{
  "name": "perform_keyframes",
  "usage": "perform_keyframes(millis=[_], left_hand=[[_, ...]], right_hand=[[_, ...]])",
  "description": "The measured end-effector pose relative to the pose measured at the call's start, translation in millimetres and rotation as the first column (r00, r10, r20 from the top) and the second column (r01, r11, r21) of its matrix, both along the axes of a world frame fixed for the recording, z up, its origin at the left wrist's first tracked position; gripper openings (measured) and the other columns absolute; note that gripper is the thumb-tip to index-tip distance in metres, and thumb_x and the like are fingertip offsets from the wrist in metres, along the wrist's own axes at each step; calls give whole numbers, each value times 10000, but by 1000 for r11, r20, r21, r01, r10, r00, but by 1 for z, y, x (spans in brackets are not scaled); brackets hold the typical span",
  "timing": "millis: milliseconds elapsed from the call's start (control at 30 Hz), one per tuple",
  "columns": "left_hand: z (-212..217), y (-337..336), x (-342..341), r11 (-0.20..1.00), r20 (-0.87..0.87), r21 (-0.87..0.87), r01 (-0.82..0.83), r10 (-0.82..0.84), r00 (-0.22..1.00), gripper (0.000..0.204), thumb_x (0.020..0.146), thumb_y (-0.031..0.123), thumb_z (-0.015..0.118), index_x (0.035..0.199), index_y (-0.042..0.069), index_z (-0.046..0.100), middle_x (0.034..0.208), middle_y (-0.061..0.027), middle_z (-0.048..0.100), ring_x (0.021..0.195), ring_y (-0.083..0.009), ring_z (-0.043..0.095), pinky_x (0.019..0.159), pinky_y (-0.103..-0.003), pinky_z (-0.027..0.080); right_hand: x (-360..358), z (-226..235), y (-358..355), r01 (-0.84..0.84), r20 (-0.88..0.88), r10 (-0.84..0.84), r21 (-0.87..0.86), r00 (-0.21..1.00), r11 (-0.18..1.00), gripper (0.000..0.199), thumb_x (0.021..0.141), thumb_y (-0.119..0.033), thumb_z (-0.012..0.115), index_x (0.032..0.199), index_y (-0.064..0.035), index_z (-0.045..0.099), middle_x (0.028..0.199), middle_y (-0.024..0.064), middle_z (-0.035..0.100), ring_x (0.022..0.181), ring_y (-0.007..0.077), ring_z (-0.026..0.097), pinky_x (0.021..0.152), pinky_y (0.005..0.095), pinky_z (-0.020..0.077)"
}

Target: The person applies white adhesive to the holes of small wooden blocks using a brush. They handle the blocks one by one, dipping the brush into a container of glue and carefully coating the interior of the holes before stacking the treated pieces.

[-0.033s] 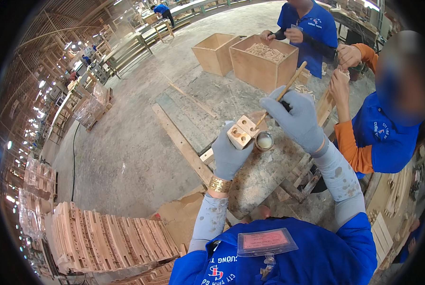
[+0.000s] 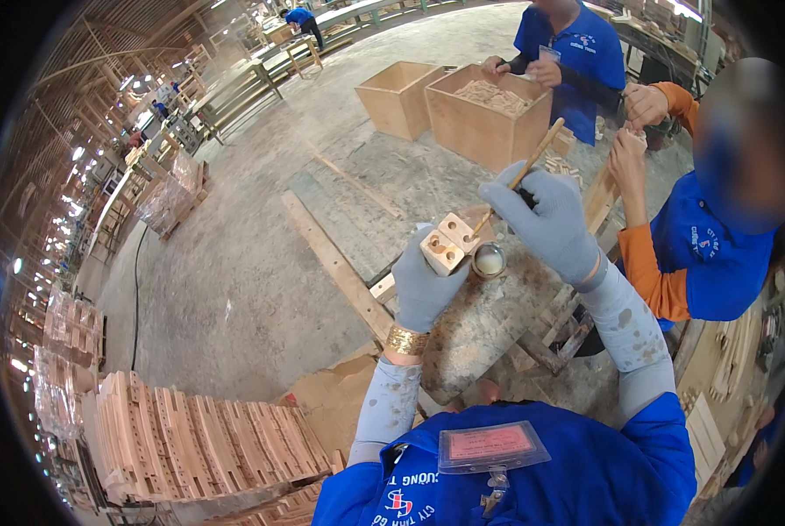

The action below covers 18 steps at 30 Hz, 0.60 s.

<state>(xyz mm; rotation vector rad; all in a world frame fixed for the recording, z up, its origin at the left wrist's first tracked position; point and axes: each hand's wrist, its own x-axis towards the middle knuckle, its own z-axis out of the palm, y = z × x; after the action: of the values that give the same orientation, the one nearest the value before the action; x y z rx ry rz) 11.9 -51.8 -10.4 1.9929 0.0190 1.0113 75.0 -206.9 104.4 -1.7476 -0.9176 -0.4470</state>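
Observation:
My left hand (image 2: 426, 285), in a grey glove, is wrapped round pale wooden pieces (image 2: 449, 243) with round holes drilled in their end faces. Two end faces show side by side, and a brownish smear marks the nearer one. A thin wooden stick (image 2: 537, 156) is gripped in my gloved right hand (image 2: 546, 210). It slants down to the left, its lower tip at the right edge of the farther end face; whether it is inside a hole I cannot tell. Just right of the pieces sits a small round cup (image 2: 489, 260) with whitish liquid.
A stained worktop (image 2: 462, 359) lies under my hands. Beyond it stand two plywood boxes, the right box (image 2: 475, 131) filled with small wooden pieces. A co-worker's hands (image 2: 635, 131) work close on my right; another person stands behind the boxes. Stacked wooden parts (image 2: 199, 438) are at lower left.

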Motion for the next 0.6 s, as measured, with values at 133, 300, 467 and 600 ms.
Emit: perform_keyframes(millis=[133, 300, 467, 600], left_hand=[[-7, 6, 1, 998, -99, -57, 28, -34, 995, 534, 632, 227, 812, 1033, -10, 551, 902, -105, 652, 802, -155, 632, 702, -289, 509], [-5, 4, 1, 999, -97, -54, 0, -5, 995, 516, 634, 239, 811, 1016, -7, 566, 901, -107, 655, 794, -156, 635, 700, -287, 509], [-2, 4, 1, 999, -112, -19, -26, 23, 993, 520, 636, 248, 808, 1020, -9, 570, 908, -110, 658, 794, -164, 641, 698, -289, 510], [1, 5, 2, 998, -72, -52, 20, -24, 997, 508, 641, 237, 803, 1023, -9, 577, 891, -105, 664, 788, -165, 644, 696, -291, 511]], right_hand=[[-6, 6, 6, -43, 61, 49, -91, 997, 995, 303, 798, -215, 667, 647, 37, 592, 576, 127, 547, 444, 159, 520, 443, 286, 391], [-5, 6, 8, 5, 169, 20, -149, 985, 989, 317, 806, -228, 654, 641, 32, 581, 567, 138, 542, 452, 170, 544, 444, 297, 399], [-7, 8, 9, 62, -87, -65, -37, 994, 997, 252, 810, -218, 650, 719, 14, 616, 543, 120, 554, 461, 143, 568, 453, 279, 413], [-4, 9, 3, 89, -131, -78, 78, 988, 993, 207, 812, -196, 646, 776, 9, 642, 546, 95, 576, 469, 121, 570, 451, 260, 409]])
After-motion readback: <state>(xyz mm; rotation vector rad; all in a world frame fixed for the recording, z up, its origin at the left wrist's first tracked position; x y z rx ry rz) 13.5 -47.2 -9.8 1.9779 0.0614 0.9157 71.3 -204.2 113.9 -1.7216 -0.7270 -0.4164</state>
